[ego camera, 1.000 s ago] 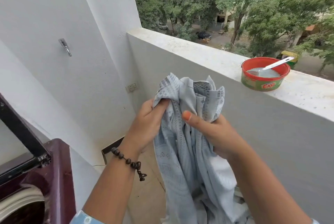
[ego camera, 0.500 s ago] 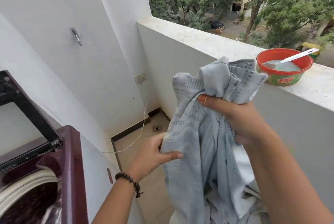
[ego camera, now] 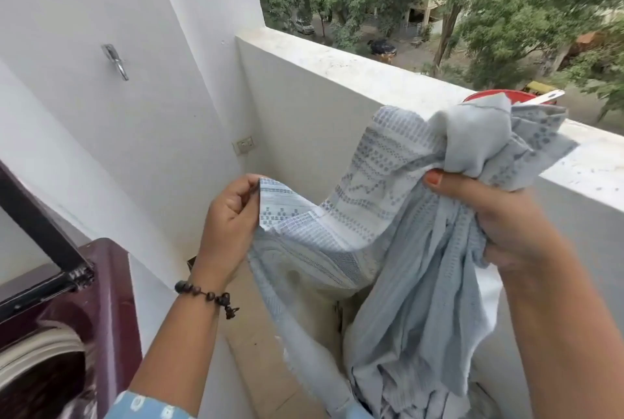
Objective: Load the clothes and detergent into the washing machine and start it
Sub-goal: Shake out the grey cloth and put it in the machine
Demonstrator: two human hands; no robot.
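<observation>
A pale blue patterned cloth [ego camera: 398, 249] hangs in front of me, bunched at the top right and trailing down out of view. My right hand [ego camera: 489, 216] grips the bunched top. My left hand [ego camera: 233, 219] pinches a lower edge and holds it out to the left, so the fabric is stretched between both hands. The maroon top-loading washing machine [ego camera: 101, 300] stands at the lower left with its lid [ego camera: 33, 216] raised and its drum [ego camera: 40, 378] open. A red detergent tub [ego camera: 486, 94] with a white scoop [ego camera: 547, 96] sits on the parapet, mostly hidden behind the cloth.
A white balcony parapet [ego camera: 337, 60] runs from the middle to the right. A metal hook [ego camera: 116, 60] and a wall socket [ego camera: 243, 145] are on the white walls. Bare tiled floor [ego camera: 270, 368] lies between the machine and the parapet. Trees and a street lie beyond.
My left hand let go of the top of the cloth, dropped, took a lower edge and pulled it out leftwards. The right hand shifted right with the bunched top, now covering the tub.
</observation>
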